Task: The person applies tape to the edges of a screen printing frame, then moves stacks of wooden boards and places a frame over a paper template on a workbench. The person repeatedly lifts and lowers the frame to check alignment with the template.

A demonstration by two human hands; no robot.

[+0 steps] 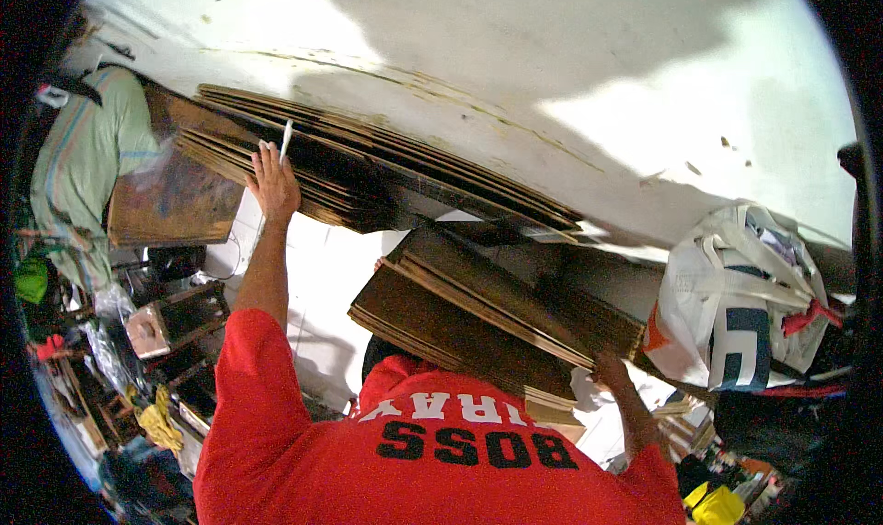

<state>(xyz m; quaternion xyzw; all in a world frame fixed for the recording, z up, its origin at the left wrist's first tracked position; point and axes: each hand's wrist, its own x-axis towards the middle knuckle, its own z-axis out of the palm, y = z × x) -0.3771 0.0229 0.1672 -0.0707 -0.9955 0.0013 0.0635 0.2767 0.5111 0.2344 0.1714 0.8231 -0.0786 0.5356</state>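
Observation:
My left hand (276, 180) reaches up with fingers stretched along the edge of an upper stack of thin brown boards (386, 161) lying along the white wall. A thin white strip (287, 138) stands by its fingertips; I cannot tell whether it touches them. My right hand (609, 370) grips the right end of a lower, tilted bundle of dark boards (441, 332) in front of my red-shirted body. A small pink shape at this bundle's left edge is too small to make out.
A pale green sack (83, 157) and brown panel (175, 212) are at left, above a wooden box (173, 321) and jumbled items with yellow cloth (158, 424). A large white bag (736, 304) sits at right against the wall (552, 46). A yellow object (713, 505) lies lower right.

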